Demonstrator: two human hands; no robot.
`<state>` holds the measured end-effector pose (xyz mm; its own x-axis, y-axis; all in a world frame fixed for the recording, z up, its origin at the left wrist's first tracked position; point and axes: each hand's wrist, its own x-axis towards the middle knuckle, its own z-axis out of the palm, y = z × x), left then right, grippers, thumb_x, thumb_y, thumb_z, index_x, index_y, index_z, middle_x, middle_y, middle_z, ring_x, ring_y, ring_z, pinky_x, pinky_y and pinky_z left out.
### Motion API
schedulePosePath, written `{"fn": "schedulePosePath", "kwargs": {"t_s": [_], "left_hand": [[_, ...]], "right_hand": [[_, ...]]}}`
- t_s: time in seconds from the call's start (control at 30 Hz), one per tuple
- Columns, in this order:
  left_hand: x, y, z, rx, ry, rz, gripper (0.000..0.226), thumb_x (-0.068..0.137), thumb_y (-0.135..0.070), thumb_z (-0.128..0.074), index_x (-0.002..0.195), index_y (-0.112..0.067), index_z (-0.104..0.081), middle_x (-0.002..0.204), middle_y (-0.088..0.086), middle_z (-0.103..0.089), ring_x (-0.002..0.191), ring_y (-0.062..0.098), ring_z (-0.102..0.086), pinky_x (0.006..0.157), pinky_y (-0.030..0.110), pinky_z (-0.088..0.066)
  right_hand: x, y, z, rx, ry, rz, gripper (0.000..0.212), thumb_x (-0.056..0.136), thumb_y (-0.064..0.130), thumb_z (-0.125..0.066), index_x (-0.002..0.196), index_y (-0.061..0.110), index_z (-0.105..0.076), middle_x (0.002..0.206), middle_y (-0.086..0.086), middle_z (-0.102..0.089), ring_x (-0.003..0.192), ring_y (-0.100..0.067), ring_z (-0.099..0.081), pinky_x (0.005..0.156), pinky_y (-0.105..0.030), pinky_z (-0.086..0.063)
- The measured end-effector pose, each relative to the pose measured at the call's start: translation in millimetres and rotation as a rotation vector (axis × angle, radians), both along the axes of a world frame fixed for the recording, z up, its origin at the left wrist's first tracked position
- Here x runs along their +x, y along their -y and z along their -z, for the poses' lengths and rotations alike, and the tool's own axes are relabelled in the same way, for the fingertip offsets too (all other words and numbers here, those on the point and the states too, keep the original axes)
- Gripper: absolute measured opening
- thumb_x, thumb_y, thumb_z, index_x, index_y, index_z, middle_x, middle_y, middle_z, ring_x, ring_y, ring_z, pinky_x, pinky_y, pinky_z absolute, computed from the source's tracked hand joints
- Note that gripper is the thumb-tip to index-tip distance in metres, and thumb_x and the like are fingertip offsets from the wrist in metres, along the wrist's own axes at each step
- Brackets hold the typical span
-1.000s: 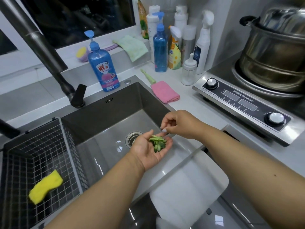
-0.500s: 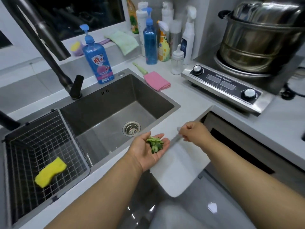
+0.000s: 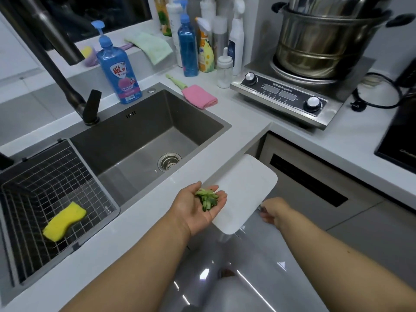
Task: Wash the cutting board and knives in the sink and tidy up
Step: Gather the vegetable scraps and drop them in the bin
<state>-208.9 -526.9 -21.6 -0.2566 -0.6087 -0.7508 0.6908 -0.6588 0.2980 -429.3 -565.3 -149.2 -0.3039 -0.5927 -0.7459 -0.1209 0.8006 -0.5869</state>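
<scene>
Sink (image 3: 135, 140), a dark rectangular steel basin set in the white table (image 3: 243, 122), now sits farther from both hands than a moment ago. White smooth cutting board (image 3: 245, 192), rounded at the corners, juts past the table's near edge, its long axis running near to far. Right hand (image 3: 272, 210) has dropped to the board's right edge, curled around it. Left hand (image 3: 198, 206), palm up and relaxed, still cradles green vegetable scraps (image 3: 207, 199).
</scene>
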Motion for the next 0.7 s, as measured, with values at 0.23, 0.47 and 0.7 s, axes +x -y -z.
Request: {"fn": "schedulePosePath", "kwargs": {"t_s": [0.23, 0.47, 0.7], "left_hand": [[1.8, -7.1, 6.0, 0.024, 0.005, -0.002, 0.041, 0.099, -0.029, -0.043, 0.108, 0.009, -0.059, 0.093, 0.022, -0.058, 0.086, 0.033, -0.059, 0.07, 0.051, -0.055], [2.8, -0.6, 11.2, 0.019, 0.048, -0.004, 0.043, 0.1, -0.03, -0.041, 0.108, 0.009, -0.058, 0.099, 0.022, -0.058, 0.086, 0.03, -0.059, 0.066, 0.048, -0.056], [-10.5, 8.7, 23.0, 0.078, 0.125, -0.023, 0.043, 0.101, -0.033, -0.039, 0.105, 0.006, -0.057, 0.103, 0.024, -0.056, 0.082, 0.028, -0.058, 0.067, 0.047, -0.057]], "right_hand": [[2.2, -2.7, 10.8, -0.036, 0.048, 0.149, 0.037, 0.084, -0.015, -0.045, 0.057, 0.01, -0.041, 0.056, -0.006, -0.039, 0.04, -0.014, -0.029, 0.033, -0.014, -0.027], [-35.1, -24.4, 15.0, 0.024, -0.018, 0.313, 0.04, 0.086, -0.012, -0.043, 0.052, 0.009, -0.037, 0.026, -0.002, -0.035, 0.023, -0.014, -0.029, 0.03, -0.009, -0.027], [-65.4, -42.0, 23.9, 0.105, -0.042, 0.33, 0.035, 0.09, -0.01, -0.044, 0.057, 0.001, -0.045, 0.047, -0.009, -0.047, 0.043, -0.021, -0.04, 0.028, -0.012, -0.033]]}}
